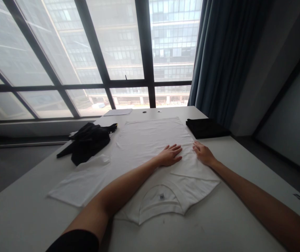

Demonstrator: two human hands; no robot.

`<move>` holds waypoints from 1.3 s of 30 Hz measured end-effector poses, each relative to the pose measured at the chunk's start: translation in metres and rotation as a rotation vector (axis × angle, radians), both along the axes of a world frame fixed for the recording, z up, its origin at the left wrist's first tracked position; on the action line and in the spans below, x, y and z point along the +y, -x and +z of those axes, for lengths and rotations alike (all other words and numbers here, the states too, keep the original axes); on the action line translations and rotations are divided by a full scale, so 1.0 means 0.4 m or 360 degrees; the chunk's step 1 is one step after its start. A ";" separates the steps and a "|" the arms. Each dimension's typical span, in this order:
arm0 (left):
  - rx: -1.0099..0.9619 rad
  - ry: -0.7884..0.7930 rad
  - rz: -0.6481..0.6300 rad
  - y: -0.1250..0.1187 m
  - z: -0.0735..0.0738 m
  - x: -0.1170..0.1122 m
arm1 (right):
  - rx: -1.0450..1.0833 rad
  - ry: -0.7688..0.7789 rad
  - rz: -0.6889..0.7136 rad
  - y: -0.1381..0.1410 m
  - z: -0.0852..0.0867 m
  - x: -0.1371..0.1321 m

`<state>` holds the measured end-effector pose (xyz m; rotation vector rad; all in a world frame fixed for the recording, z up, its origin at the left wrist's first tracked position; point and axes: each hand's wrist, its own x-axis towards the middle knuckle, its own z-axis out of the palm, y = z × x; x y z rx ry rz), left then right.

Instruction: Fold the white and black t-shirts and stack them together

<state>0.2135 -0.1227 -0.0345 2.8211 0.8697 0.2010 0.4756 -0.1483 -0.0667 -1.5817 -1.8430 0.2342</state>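
Note:
A white T-shirt [150, 140] lies spread on the white table [244, 164], collar and label toward me. Its right sleeve is folded in over the body; the left sleeve [79, 182] lies stretched out flat. My left hand [169, 155] rests palm down on the shirt's middle, fingers stretched flat. Just to the right, my right hand [203, 153] presses on the folded right edge, its fingers lying flat against the cloth. Neither hand holds anything.
A crumpled black garment [88, 141] lies at the shirt's left. At the right stands a neatly folded black stack [205, 127]. A sheet of paper [118, 112] lies at the table's far edge by the window. A blue curtain [223, 59] hangs at the right.

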 end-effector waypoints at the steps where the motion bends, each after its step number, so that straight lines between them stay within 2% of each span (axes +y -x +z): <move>1: 0.0000 0.0001 -0.0002 0.000 -0.001 0.000 | 0.0032 -0.0019 0.0044 0.000 0.003 -0.002; 5: 0.0001 0.0005 -0.0003 -0.001 -0.001 0.001 | -0.0021 -0.0009 0.0396 0.003 0.010 -0.015; 7: -0.0004 0.0005 -0.0002 -0.001 0.000 0.000 | -0.0119 0.0051 0.0503 0.006 0.008 -0.018; 9: -0.0002 0.0010 -0.0004 0.000 0.001 0.000 | -0.0200 0.0099 0.0455 0.010 0.005 -0.019; 14: 0.0010 0.0007 -0.0005 0.001 -0.002 0.002 | -0.0244 0.0144 0.0090 0.015 0.004 -0.009; 17: 0.0005 -0.0007 -0.0010 0.002 -0.005 0.004 | -0.0194 0.0133 0.0001 0.014 0.009 -0.005; 21: -0.0002 0.0000 -0.0013 0.003 -0.006 0.005 | -0.0062 0.0066 0.0018 0.010 0.015 -0.010; 25: -0.0011 0.0003 -0.0015 0.002 -0.005 0.004 | -0.0032 -0.0004 0.0271 0.013 0.021 -0.023; 28: -0.0015 0.0000 -0.0010 0.002 -0.005 0.003 | -0.0109 0.0063 0.0451 0.016 0.020 -0.028; 30: -0.0013 0.0002 -0.0007 0.001 -0.004 0.003 | -0.0162 0.0115 0.0396 0.017 0.014 -0.025; 35: -0.0004 0.0009 -0.0004 0.002 -0.005 0.004 | -0.0206 0.0094 0.0037 0.013 0.000 -0.003; 39: -0.0006 0.0008 -0.0011 0.003 -0.006 0.005 | -0.0081 0.0038 0.0024 0.009 0.008 -0.004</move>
